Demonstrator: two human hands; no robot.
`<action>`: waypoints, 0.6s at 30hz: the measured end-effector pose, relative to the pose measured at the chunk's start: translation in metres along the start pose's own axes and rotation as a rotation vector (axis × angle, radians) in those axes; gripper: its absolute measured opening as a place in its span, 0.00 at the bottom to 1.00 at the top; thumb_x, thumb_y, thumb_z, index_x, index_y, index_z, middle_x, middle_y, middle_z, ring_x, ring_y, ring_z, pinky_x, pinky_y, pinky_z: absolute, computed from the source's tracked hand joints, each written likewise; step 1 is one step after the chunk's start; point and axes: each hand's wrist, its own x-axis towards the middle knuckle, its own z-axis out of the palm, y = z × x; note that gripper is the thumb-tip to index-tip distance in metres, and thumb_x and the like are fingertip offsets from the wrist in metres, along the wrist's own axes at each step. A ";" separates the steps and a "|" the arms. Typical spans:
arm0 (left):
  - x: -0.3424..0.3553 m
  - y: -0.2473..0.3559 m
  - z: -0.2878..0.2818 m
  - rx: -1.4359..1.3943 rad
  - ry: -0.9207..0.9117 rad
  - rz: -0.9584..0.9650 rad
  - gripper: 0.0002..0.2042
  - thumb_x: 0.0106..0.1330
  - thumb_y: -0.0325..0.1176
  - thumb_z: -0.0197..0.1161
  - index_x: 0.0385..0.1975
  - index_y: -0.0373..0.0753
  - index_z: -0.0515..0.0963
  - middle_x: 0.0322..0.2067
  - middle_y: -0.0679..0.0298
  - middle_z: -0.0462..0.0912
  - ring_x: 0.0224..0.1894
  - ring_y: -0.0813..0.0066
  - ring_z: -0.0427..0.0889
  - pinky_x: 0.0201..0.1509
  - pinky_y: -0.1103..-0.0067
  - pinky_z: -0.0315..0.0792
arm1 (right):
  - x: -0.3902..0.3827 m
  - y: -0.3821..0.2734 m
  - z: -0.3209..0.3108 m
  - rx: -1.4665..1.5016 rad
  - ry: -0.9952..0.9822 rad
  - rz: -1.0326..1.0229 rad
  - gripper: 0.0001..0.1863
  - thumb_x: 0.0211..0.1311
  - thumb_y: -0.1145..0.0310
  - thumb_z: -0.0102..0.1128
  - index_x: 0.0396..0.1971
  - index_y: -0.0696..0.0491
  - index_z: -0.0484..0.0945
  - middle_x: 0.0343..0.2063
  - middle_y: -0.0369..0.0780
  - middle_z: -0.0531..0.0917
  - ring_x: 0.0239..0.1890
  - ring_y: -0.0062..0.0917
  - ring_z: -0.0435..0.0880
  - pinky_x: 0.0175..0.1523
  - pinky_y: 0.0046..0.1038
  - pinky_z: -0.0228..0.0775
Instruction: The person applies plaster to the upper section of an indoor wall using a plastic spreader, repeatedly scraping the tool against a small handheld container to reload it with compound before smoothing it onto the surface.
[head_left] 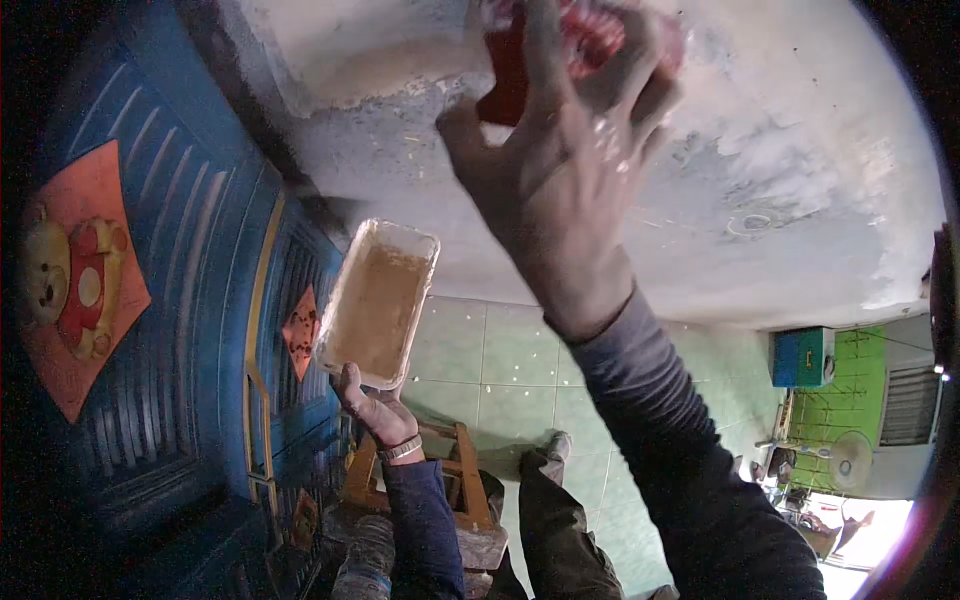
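- Patchy grey-white plastered wall (pixel 780 150) fills the upper view, with green tiling (pixel 480 360) below it and a blue metal door (pixel 180 300) at the person's left.
- Red sponge-like block (pixel 520 60), blurred, sits against the wall at the top edge, gripped by the right hand (pixel 560 180); fingers curl over its front, thumb under its left end.
- Block lies at the fingertips, above the palm; its long axis cannot be told.
- Left hand (pixel 375 405), lower and well apart, pinches the near end of a clear rectangular tray (pixel 378 300) of brownish mix, long axis running up toward the wall.
- Wooden stool (pixel 460 480) stands below.
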 end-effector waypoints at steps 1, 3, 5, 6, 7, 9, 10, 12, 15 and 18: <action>0.000 0.001 0.000 0.010 -0.013 -0.001 0.34 0.64 0.56 0.63 0.69 0.52 0.64 0.69 0.60 0.65 0.67 0.53 0.69 0.56 0.47 0.79 | -0.009 -0.003 0.005 0.009 -0.033 0.025 0.45 0.45 0.58 0.68 0.70 0.40 0.65 0.63 0.59 0.58 0.62 0.61 0.60 0.55 0.58 0.65; -0.002 0.002 0.002 -0.030 -0.023 -0.004 0.33 0.63 0.52 0.64 0.67 0.51 0.65 0.67 0.61 0.67 0.65 0.55 0.71 0.56 0.51 0.78 | -0.040 -0.004 0.019 0.009 -0.110 0.061 0.44 0.44 0.59 0.67 0.68 0.42 0.66 0.61 0.59 0.58 0.62 0.63 0.60 0.50 0.59 0.72; -0.006 -0.001 0.004 -0.074 -0.039 -0.013 0.31 0.63 0.49 0.65 0.66 0.50 0.66 0.65 0.61 0.69 0.63 0.57 0.72 0.56 0.55 0.77 | -0.076 -0.006 0.026 0.006 -0.358 0.162 0.48 0.43 0.58 0.69 0.71 0.42 0.63 0.63 0.60 0.57 0.64 0.67 0.57 0.51 0.65 0.70; -0.006 -0.003 0.004 -0.086 -0.031 -0.016 0.32 0.63 0.49 0.65 0.67 0.50 0.65 0.65 0.61 0.69 0.64 0.56 0.72 0.56 0.53 0.77 | -0.097 -0.003 0.031 0.006 -0.354 0.164 0.48 0.43 0.58 0.69 0.71 0.42 0.63 0.63 0.60 0.57 0.64 0.67 0.57 0.51 0.65 0.70; -0.005 -0.003 0.003 -0.097 -0.023 -0.019 0.33 0.63 0.49 0.65 0.68 0.51 0.64 0.66 0.60 0.68 0.64 0.56 0.72 0.56 0.52 0.78 | -0.118 0.001 0.038 -0.012 -0.451 0.197 0.50 0.42 0.58 0.70 0.72 0.42 0.62 0.64 0.59 0.56 0.64 0.65 0.58 0.54 0.64 0.66; -0.003 0.001 0.002 -0.080 -0.035 -0.005 0.34 0.63 0.50 0.65 0.68 0.51 0.64 0.66 0.60 0.68 0.64 0.55 0.72 0.56 0.52 0.77 | -0.122 0.005 0.036 -0.021 -0.558 0.234 0.51 0.42 0.58 0.71 0.73 0.42 0.62 0.65 0.59 0.56 0.64 0.62 0.59 0.58 0.64 0.63; -0.006 0.003 0.002 -0.070 -0.047 0.002 0.35 0.62 0.50 0.66 0.69 0.51 0.63 0.67 0.60 0.68 0.64 0.55 0.72 0.56 0.51 0.77 | -0.104 0.009 0.021 0.065 -0.401 0.210 0.52 0.42 0.58 0.72 0.73 0.42 0.61 0.67 0.57 0.56 0.64 0.58 0.59 0.61 0.61 0.59; -0.004 0.005 -0.007 -0.064 -0.059 0.024 0.35 0.62 0.51 0.66 0.69 0.52 0.63 0.67 0.60 0.67 0.65 0.55 0.71 0.55 0.51 0.77 | -0.082 0.015 0.012 0.153 -0.247 0.192 0.53 0.41 0.59 0.73 0.74 0.41 0.60 0.68 0.56 0.55 0.64 0.54 0.59 0.65 0.58 0.54; -0.003 -0.001 0.000 -0.058 -0.070 0.011 0.36 0.62 0.55 0.65 0.69 0.51 0.63 0.68 0.59 0.66 0.66 0.55 0.69 0.56 0.48 0.78 | -0.060 0.046 0.033 0.123 0.007 0.070 0.52 0.45 0.59 0.73 0.75 0.41 0.59 0.67 0.53 0.56 0.65 0.50 0.57 0.68 0.52 0.50; -0.001 0.000 0.004 -0.033 -0.034 -0.009 0.38 0.62 0.58 0.64 0.69 0.49 0.64 0.68 0.59 0.65 0.67 0.55 0.68 0.56 0.47 0.80 | -0.109 0.057 0.054 0.032 -0.152 0.102 0.48 0.49 0.57 0.67 0.74 0.40 0.59 0.70 0.51 0.55 0.65 0.56 0.58 0.63 0.60 0.56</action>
